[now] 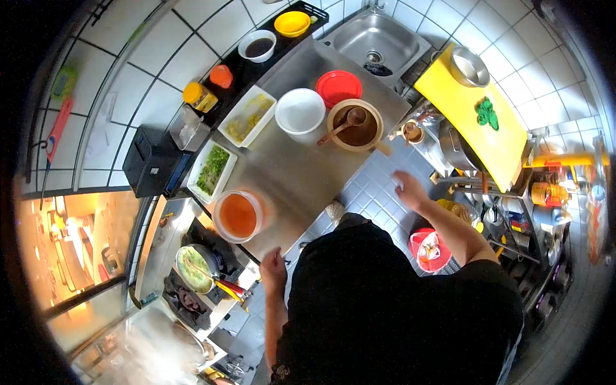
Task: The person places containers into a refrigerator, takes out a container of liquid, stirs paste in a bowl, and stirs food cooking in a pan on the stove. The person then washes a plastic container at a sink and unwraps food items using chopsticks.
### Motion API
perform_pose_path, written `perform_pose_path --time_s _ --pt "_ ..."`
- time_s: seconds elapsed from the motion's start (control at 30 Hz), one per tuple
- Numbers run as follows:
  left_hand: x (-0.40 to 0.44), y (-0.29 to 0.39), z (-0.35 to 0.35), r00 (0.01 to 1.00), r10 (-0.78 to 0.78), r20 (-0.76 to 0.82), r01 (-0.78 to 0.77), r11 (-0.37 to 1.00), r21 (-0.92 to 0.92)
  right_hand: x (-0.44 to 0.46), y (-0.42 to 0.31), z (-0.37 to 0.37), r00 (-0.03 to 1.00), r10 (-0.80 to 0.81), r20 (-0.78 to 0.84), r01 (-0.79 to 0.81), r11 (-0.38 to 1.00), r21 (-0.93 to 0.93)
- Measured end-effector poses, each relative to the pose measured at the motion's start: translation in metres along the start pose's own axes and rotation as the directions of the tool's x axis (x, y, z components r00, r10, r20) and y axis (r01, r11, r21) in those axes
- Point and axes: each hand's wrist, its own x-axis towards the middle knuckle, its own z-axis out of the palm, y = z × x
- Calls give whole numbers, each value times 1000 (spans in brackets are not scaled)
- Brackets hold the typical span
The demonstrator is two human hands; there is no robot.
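My left hand (273,268) is at the front left corner of the steel counter (301,186), its fingers curled in and nothing visible in them. Just beyond it stands a white tub of orange-red liquid (239,215). My right hand (410,191) hangs over the floor to the right of the counter, empty, with fingers apart. The closest counter item to it is a tan pot of brown sauce (366,136), in which a wooden ladle (340,126) rests. Beside the pot are a white round container (300,110) and a red lid (339,88).
Trays of chopped greens (213,168) and yellowish pieces (247,119) line the counter's left side. A pan (197,268) of greenish food sits on the stove at left. At right are a yellow board (449,83) with a metal bowl (470,66), and a red bin (431,250). Steam blurs the lower left.
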Motion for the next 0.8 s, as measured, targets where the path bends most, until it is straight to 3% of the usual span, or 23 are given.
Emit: perform_pose_path --time_s 0.03,0.1,0.17,0.2,0.23,0.3,0.33,0.5,0.67,0.8 --pt "23 28 -8 984 179 0 -178 979 97 8 1 2 957 16 -290 0 998 58" --pt "76 76 -13 928 361 95 -369 925 92 27 -21 -21 869 12 -495 68 987 144" --pt "132 100 2 824 553 120 -563 778 278 49 -42 -32 830 -36 -557 131 983 131" --pt "159 111 13 797 590 128 -600 752 274 58 -48 -34 807 -60 -587 162 979 121" --pt "184 123 20 768 625 136 -636 723 270 66 -51 -33 863 -66 -500 151 980 131" --pt "219 157 26 817 526 237 -577 736 353 82 -50 -24 946 -77 -316 129 981 146" --pt "232 175 25 824 503 261 -567 728 387 92 -40 -7 897 -207 -391 236 971 27" --pt "276 214 35 816 477 328 -578 661 478 72 -87 6 955 -71 -287 116 983 145" --pt "294 189 51 817 486 312 -576 649 497 52 -106 30 939 -60 -339 119 980 157" --pt "285 155 38 867 411 281 -498 687 529 25 -125 20 982 -44 -182 81 975 205"
